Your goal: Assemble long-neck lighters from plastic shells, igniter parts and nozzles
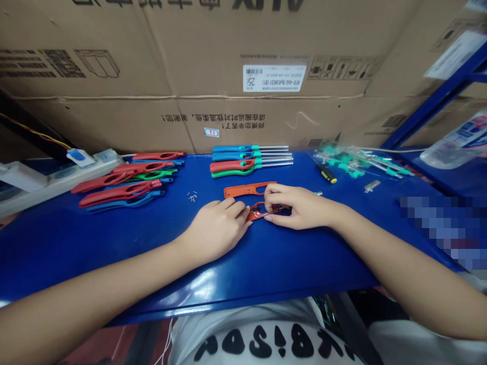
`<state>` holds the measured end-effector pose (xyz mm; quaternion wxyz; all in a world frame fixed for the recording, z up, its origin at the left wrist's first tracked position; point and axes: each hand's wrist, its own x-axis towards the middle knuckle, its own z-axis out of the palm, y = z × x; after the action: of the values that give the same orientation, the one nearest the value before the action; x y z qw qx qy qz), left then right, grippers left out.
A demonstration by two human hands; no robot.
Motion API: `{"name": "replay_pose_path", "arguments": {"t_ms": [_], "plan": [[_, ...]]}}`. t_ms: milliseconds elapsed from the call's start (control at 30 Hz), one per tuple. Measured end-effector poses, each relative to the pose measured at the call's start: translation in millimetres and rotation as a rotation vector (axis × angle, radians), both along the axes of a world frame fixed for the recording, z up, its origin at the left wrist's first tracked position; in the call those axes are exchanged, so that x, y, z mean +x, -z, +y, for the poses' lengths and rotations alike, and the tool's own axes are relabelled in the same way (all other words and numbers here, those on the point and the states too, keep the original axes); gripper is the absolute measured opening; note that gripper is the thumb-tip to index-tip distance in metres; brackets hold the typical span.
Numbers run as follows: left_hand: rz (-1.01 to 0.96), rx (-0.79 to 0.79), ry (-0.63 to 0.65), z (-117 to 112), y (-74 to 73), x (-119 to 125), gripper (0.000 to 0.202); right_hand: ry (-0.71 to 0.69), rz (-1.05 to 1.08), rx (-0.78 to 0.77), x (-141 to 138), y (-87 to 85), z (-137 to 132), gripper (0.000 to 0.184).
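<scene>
On the blue table lies an opened orange-red lighter casing half [258,212], with dark and pale small parts inside it. My left hand [222,223] closes its fingers on the left end of this casing, covering much of it. Curled over the right end, my right hand [294,205] pinches at the inner parts; exactly what is between its fingertips is hidden. Just behind lies a second orange casing half [243,190], its right end partly behind my right hand. Several tiny screws [192,196] are scattered to the left of the casings.
Assembled long-nosed lighters [234,166] lie in a row behind. Red, blue and green casings [122,185] are piled left beside a power strip [57,177]. Right are a yellow-black screwdriver [326,173], bagged green-and-metal parts [353,159] and a small metallic piece [372,186]. Cardboard [133,116] stands behind.
</scene>
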<state>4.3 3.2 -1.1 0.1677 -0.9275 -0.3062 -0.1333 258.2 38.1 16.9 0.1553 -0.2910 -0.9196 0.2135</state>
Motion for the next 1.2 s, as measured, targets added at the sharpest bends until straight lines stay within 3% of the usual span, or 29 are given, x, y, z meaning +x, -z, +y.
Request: {"name": "replay_pose_path", "arguments": {"t_ms": [167,300,533,800,1200], "plan": [[-0.122,-0.079,0.012,6,6.7,-2,0.030,-0.003,-0.022,-0.011,-2,-0.8,1,0.030],[-0.186,-0.149,0.027,10,10.1,-4,0.028,0.011,-0.040,-0.017,0,1.8,4,0.022],[-0.098,-0.154,0.015,10,4.7,-3,0.032,0.052,-0.064,-0.029,-2,1.4,3,0.011],[-0.244,-0.247,0.032,14,14.4,-3,0.029,0.119,-0.083,0.046,-6,7.9,4,0.016],[-0.303,-0.324,0.023,16,15.1,-2,0.028,0.151,-0.078,0.187,-11,16.5,4,0.017]]}}
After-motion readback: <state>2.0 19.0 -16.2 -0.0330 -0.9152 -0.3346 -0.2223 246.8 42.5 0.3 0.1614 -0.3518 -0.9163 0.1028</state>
